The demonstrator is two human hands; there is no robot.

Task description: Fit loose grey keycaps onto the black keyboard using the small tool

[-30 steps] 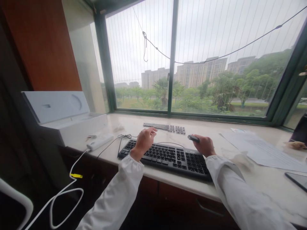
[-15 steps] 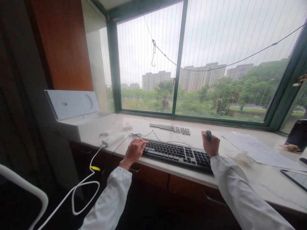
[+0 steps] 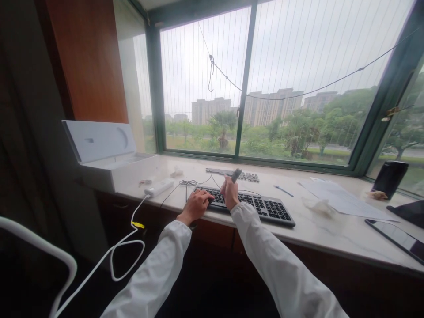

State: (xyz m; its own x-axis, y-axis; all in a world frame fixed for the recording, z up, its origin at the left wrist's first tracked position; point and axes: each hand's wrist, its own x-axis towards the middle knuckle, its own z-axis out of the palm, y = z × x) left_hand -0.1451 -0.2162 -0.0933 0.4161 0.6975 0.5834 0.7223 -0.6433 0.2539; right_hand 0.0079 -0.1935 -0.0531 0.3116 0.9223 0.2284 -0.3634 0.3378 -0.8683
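Note:
A black keyboard (image 3: pixel 271 209) lies along the front of the white countertop. My left hand (image 3: pixel 196 205) rests on its left end, fingers laid over the keys and not wrapped round anything visible. Above the left-middle keys, my right hand (image 3: pixel 230 193) is closed round a short dark-grey handle-like tool (image 3: pixel 236 175), whose upper end points up and back. The tool's lower end is hidden by the hand and I cannot make out its kind. Behind the keyboard, loose keycaps (image 3: pixel 250 176) lie in rows by the window.
An open white box (image 3: pixel 132 173) stands at the left, near a white power strip (image 3: pixel 159 188) with a hanging cable. A thin dark cable (image 3: pixel 188 182) is bundled behind the keyboard. To the right are a blue pen-like stick (image 3: pixel 284 191), crumpled tissue (image 3: pixel 319 206), papers (image 3: pixel 341 198) and a tablet (image 3: pixel 395 238).
My right hand has moved left from the keyboard's right end to above its left-middle keys, carrying the tool. My left hand has shifted slightly right and down. The view has turned slightly right.

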